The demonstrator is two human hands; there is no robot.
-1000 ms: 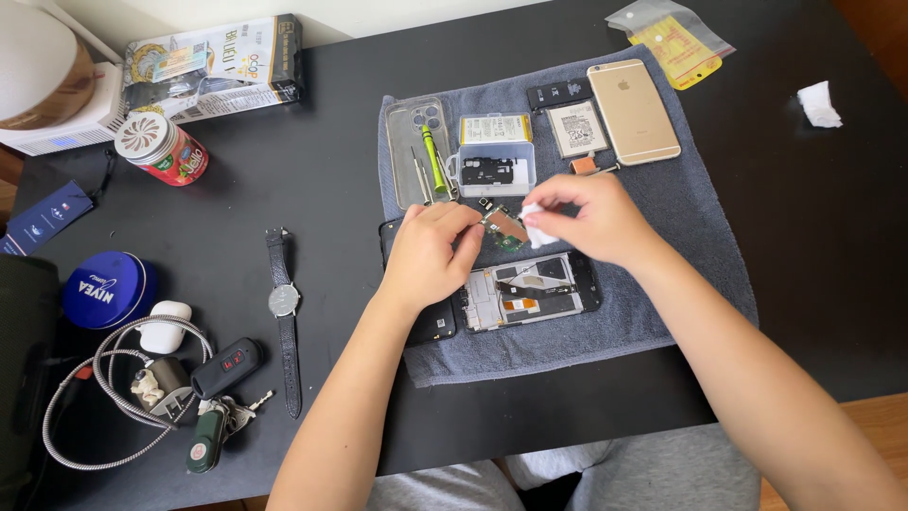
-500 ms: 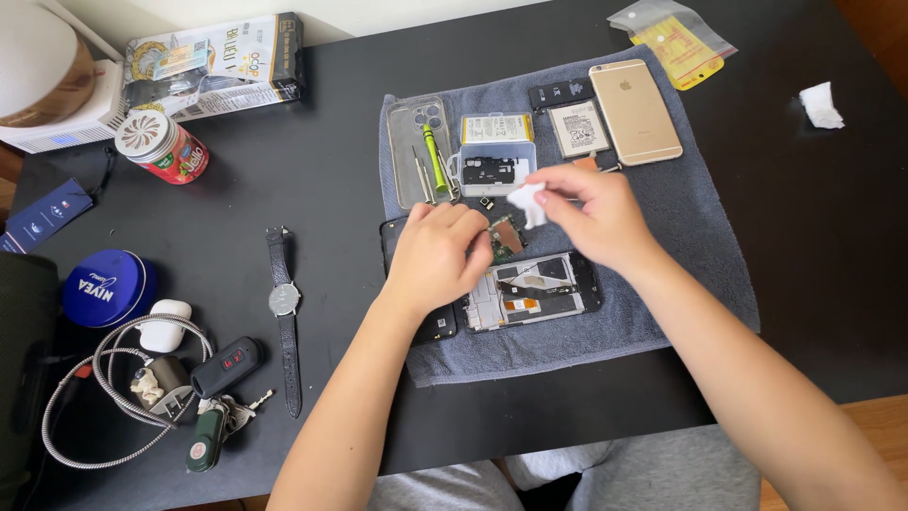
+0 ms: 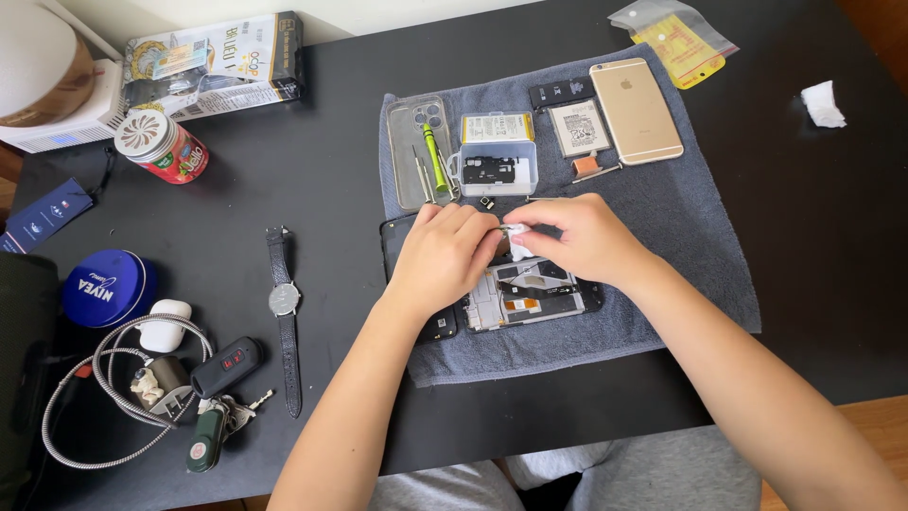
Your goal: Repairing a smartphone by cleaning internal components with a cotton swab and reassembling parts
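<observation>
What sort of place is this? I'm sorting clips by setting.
Probably a home desk used for phone repair: black tabletop, grey towel holding an opened phone chassis, green-handled screwdriver, and everyday keys alongside.

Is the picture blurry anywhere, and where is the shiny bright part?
Head view: mostly sharp; the left hand and right hand look clear over the opened phone. Soft daylight, weak shadows under the arms. Glare shows on the gold phone and the clear plastic bag. The white wad between the fingers is too small to identify.
</observation>
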